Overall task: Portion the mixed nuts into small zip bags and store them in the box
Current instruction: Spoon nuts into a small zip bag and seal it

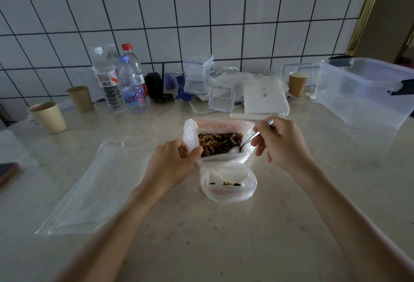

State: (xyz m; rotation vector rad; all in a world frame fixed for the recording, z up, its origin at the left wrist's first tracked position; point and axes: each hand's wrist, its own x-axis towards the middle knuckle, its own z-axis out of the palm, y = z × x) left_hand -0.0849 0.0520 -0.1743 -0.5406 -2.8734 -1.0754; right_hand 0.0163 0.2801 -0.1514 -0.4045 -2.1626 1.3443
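Spreading across the whole lower view: a pale, marbled stone countertop (pixel 291 192), running out of sight at every edge. Sitting at far right, well apart from the hands: a large clear plastic storage box (pixel 367 93) with black clips, lidless, its right side being cut off by the frame. Lying flat at left: a big empty clear zip bag (pixel 96 187) with a red seal strip. Standing open at centre: a large clear plastic bag (pixel 220 133) holding mixed brown and dark nuts (pixel 218 143), its lower depth being hidden behind its own folded rim. Gripping that bag's near-left rim: the left hand (pixel 172 165), fingers curling over the plastic, thumb pinching it. Holding a metal spoon (pixel 253 138) by the handle: the right hand (pixel 280 145), fingers closing round it, the bowl dipping into the nuts at the bag's right side and being partly lost against white plastic. Sitting just in front, touching the big bag: a small clear zip bag (pixel 228 187), open, showing only a few nuts (pixel 226 184) at the bottom. Crowding the back wall: clear water bottles (pixel 121 84) and tan paper cups (pixel 48 117), other pieces there being hard to identify.
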